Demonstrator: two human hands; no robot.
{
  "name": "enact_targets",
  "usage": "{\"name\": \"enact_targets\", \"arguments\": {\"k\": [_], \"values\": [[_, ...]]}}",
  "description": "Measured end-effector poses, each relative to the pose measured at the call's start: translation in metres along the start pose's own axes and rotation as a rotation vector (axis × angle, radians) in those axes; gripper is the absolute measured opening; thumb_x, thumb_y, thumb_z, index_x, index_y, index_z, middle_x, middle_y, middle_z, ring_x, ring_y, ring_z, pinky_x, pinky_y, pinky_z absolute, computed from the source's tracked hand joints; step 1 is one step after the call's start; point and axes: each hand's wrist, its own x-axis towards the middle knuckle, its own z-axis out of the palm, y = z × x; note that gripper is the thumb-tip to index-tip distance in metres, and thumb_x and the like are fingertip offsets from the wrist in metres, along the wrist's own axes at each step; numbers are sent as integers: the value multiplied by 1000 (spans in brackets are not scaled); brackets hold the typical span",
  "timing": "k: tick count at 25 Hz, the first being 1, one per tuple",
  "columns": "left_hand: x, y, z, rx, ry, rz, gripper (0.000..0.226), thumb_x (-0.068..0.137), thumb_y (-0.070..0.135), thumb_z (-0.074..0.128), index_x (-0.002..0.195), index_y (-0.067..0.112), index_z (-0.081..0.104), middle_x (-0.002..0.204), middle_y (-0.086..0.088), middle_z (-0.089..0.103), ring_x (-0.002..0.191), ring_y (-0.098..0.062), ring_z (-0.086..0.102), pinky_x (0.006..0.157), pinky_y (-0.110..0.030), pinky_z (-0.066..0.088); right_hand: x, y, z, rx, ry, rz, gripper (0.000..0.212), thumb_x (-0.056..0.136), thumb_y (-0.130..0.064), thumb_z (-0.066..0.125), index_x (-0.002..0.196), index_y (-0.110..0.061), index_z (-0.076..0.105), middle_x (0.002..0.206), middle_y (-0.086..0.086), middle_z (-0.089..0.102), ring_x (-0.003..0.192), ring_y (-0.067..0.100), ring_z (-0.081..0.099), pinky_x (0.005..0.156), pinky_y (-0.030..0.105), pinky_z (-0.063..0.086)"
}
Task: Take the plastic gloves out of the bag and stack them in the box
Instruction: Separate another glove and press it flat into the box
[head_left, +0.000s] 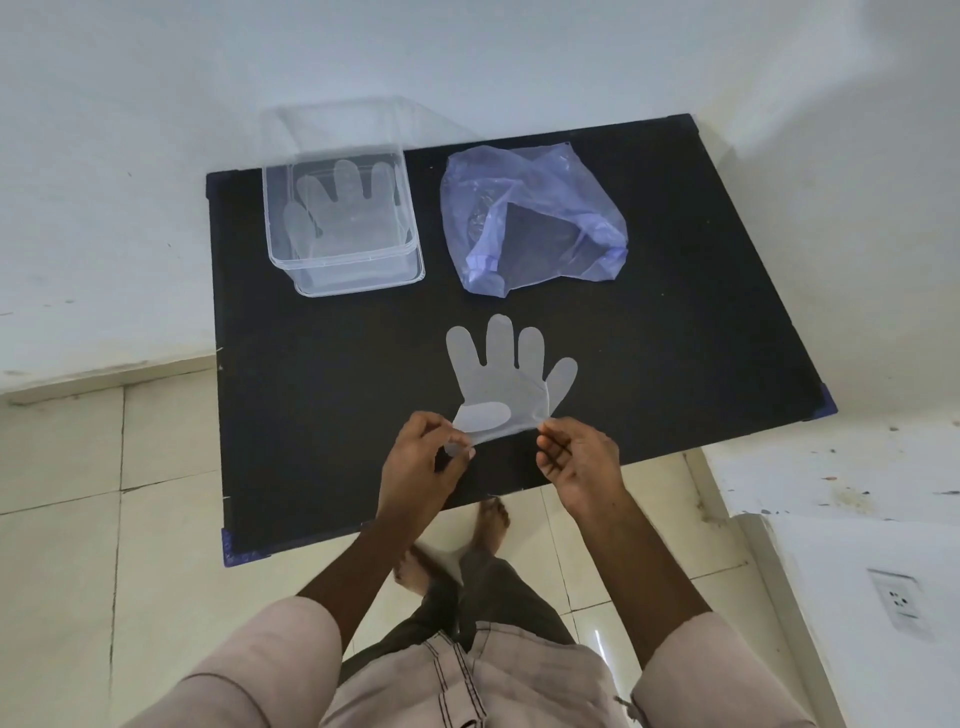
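A clear plastic glove (501, 376) lies flat on the black table (322, 405), fingers pointing away from me and thumb folded across the palm. My left hand (423, 460) pinches its cuff at the left corner. My right hand (576, 457) pinches the cuff's right corner. The clear plastic box (340, 223) stands at the back left with at least one glove (345, 208) flat inside it. The crumpled pale purple bag (530, 218) lies at the back middle, mouth open toward me; what it holds is hard to make out.
The table stands against a white wall, with a tiled floor around it. My bare feet (488, 525) are under the near edge. A white surface with a wall socket (896, 603) is at the lower right.
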Motion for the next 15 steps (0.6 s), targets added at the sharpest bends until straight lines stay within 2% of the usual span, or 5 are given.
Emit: {"name": "enact_targets", "arguments": {"k": [2,5,9,12,15], "values": [[8,4,-5,-27,-18,-36,12,83,23,74,92,15,76,104,0,62,88,-13,60,80,-28,57,5,-3,-10,-91,-57,-97,28,83,-12,70,109,-8,61,88,11,68,80,22,65,73,33,56],[22,10,-9,-46,-48,-82,9,83,25,74,88,18,76,98,4,63,82,-11,61,80,-26,56,14,-2,-37,-498,-160,-385,49,75,-18,79,115,-20,52,97,2,65,90,20,65,73,25,54],[34,17,-11,-78,-58,-102,7,83,21,74,88,16,76,101,-1,67,84,-14,64,81,-26,56,32,2,-52,-976,-206,-635,69,63,-29,88,120,-24,50,109,-7,55,91,14,59,73,15,49],[40,22,-11,-100,-65,-123,6,83,17,74,88,14,75,100,0,66,84,-13,63,78,-19,53,44,-1,-43,-1046,-170,-746,59,67,-26,85,120,-20,58,110,-2,53,89,14,58,72,11,47],[44,25,-10,-116,-62,-126,6,82,15,74,88,15,75,97,3,64,81,-8,62,73,-13,49,50,-6,-36,-1083,-192,-821,37,75,-20,79,110,-16,68,104,0,54,87,13,58,78,16,52]]}}
